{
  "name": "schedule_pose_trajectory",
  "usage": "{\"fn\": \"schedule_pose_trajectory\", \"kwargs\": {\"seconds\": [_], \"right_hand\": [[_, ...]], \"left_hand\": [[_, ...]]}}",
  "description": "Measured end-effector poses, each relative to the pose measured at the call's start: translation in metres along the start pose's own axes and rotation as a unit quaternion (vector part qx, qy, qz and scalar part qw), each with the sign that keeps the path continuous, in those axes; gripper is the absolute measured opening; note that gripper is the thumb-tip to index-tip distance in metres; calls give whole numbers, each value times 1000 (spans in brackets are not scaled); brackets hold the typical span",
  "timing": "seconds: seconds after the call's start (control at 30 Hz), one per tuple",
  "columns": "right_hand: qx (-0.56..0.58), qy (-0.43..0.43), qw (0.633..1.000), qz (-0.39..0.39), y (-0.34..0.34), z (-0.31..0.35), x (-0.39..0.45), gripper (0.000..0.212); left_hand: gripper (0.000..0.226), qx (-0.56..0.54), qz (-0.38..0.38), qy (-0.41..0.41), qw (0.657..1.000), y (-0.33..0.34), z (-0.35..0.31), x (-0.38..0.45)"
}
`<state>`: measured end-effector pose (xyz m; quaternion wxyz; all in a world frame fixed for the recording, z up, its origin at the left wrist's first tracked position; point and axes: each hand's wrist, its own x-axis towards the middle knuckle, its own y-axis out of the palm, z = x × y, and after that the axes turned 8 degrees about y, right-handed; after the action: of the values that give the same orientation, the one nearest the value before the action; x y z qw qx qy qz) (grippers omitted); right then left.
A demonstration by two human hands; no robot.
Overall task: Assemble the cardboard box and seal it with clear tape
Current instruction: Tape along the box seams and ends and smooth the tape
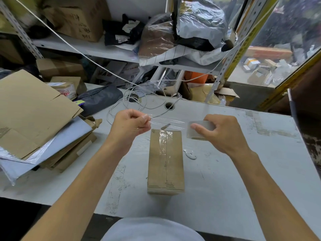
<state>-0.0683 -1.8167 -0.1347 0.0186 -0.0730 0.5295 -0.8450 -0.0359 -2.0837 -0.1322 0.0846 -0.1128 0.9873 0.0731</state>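
Observation:
A long narrow cardboard box (pixel 165 164) lies closed on the white table (pixel 234 180), with clear tape along its top seam. My right hand (pixel 220 133) grips a roll of clear tape (pixel 198 130) just beyond the box's far right corner. My left hand (pixel 132 124) pinches the free end of a tape strip (pixel 167 121). The strip is stretched taut between both hands, above the far end of the box.
Flattened cardboard sheets and mailers (pixel 34 119) are piled at the left. A small white cutter (pixel 190 153) lies right of the box. Loose white cables (pixel 139 101) coil behind the hands. Cluttered shelves (pixel 107 49) with boxes and bags stand beyond the table.

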Motion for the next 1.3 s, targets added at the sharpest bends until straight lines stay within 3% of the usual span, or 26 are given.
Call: {"fn": "schedule_pose_trajectory", "kwargs": {"seconds": [0.33,0.83,1.13,1.17,1.23,1.3], "right_hand": [[-34,82,990,110,47,-12,33,57],[-21,148,976,156,70,-15,42,64],[24,168,970,176,77,-22,38,62],[23,168,970,176,78,-22,38,62],[24,171,969,178,78,-23,39,62],[26,172,969,178,78,-22,38,60]], "left_hand": [[16,27,-63,-82,994,-8,52,26],[15,15,-82,-126,988,-15,84,47],[23,-116,-115,-171,972,-1,119,43],[25,-83,-119,-163,976,1,120,43],[27,95,-121,-129,980,4,118,41],[26,241,-148,-85,956,9,109,35]]}}
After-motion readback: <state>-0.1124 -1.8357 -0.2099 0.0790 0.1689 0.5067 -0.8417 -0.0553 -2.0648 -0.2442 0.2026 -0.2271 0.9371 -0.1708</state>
